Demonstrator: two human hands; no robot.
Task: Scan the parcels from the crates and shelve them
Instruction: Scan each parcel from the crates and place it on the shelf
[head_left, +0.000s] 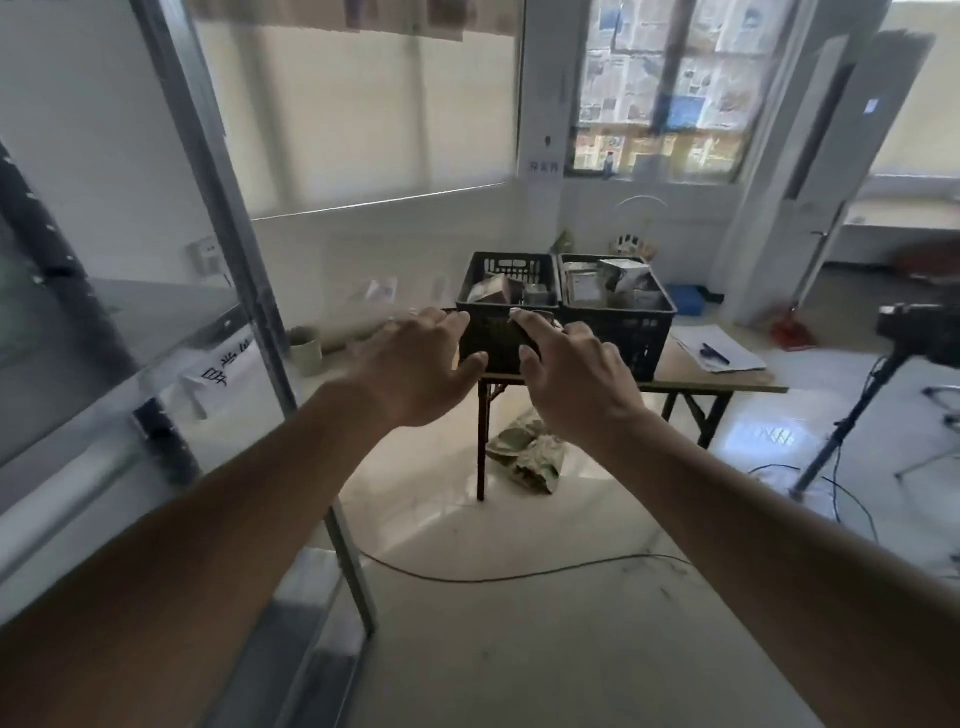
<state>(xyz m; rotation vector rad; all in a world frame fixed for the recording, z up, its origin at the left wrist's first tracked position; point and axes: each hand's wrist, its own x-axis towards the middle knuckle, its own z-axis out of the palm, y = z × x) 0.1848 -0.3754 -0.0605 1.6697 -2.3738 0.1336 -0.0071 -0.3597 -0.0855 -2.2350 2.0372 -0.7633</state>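
Two black plastic crates stand side by side on a wooden folding table (727, 382) ahead of me. The left crate (506, 275) holds a few parcels, one brownish. The right crate (631, 322) is piled with grey and white parcels (623, 275). My left hand (415, 364) and my right hand (571, 379) are stretched out in front of me at arm's length, fingers spread and holding nothing. They overlap the left crate in the view but are well short of it. A metal shelf unit (171, 322) with a handwritten label stands at my left.
A paper pad with a pen (717, 353) lies on the table's right end. A crumpled bag (530, 457) sits under the table. A cable (519, 574) runs across the tiled floor. A tripod with a camera (883, 364) stands at the right.
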